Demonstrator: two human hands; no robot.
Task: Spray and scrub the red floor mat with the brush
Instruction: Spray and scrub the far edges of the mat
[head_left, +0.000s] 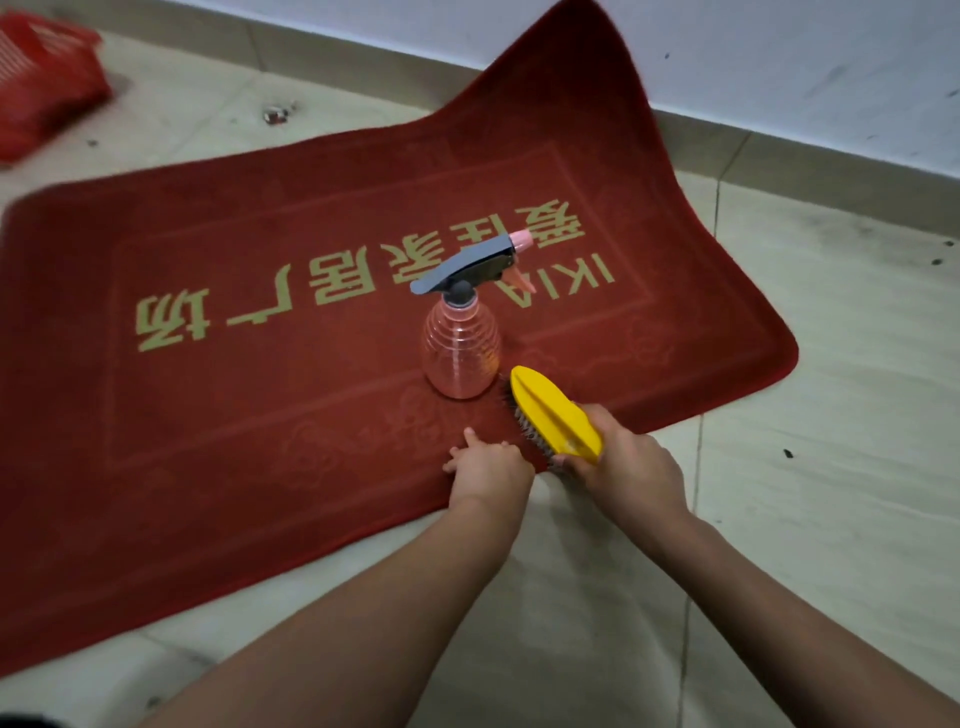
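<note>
The red floor mat (260, 395) with gold lettering lies on the tiled floor, its far right corner bent up against the wall. A clear pink spray bottle (461, 345) with a grey trigger head stands upright on the mat. Just right of the bottle, my right hand (623, 467) grips the near end of a yellow brush (550, 413), whose bristles rest on the mat. My left hand (488, 467) presses on the mat's near edge beside the brush, fingers spread on the pile.
A red plastic basket (41, 83) sits on the floor at the far left. Small dark debris (278, 113) lies on the tiles behind the mat. A white wall (779, 67) with a beige skirting runs along the back.
</note>
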